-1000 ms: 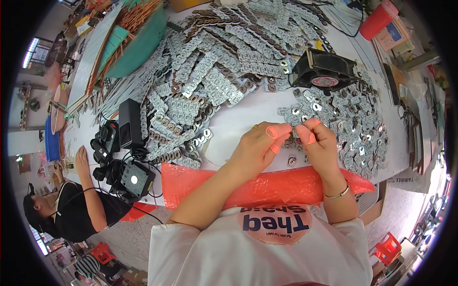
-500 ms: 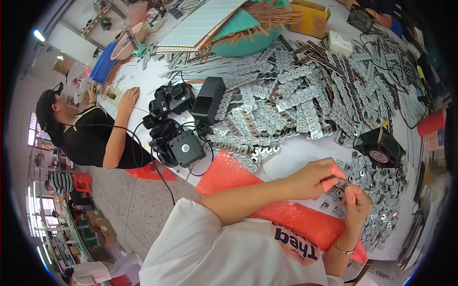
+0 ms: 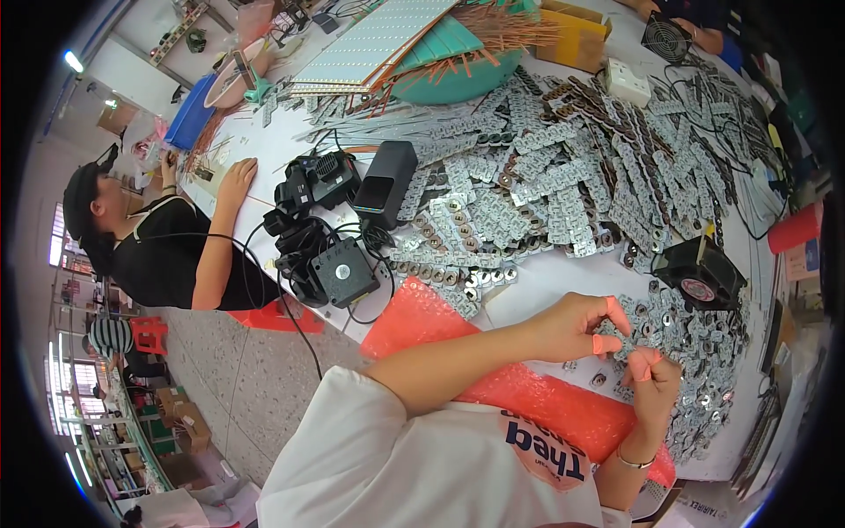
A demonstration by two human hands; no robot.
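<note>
White, flat-topped bench point(image 3: 572, 275), upper and central frame. Heap of small, flat, silvery-grey pieces point(image 3: 704, 365), right of frame. At its near-left edge: bare left hand point(image 3: 570, 327), orange-covered thumb and forefinger parted, nothing visible between; bare right hand point(image 3: 657, 384), fingertips together, contents indeterminable.

Fan point(image 3: 701, 276) beside loose parts point(image 3: 706, 352) on table point(image 3: 598, 275)

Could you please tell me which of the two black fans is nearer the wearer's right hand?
The fan beside the loose silvery pieces, with a reddish hub, is nearer the right hand; the other fan stands farther off, by a co-worker's arm.
</note>
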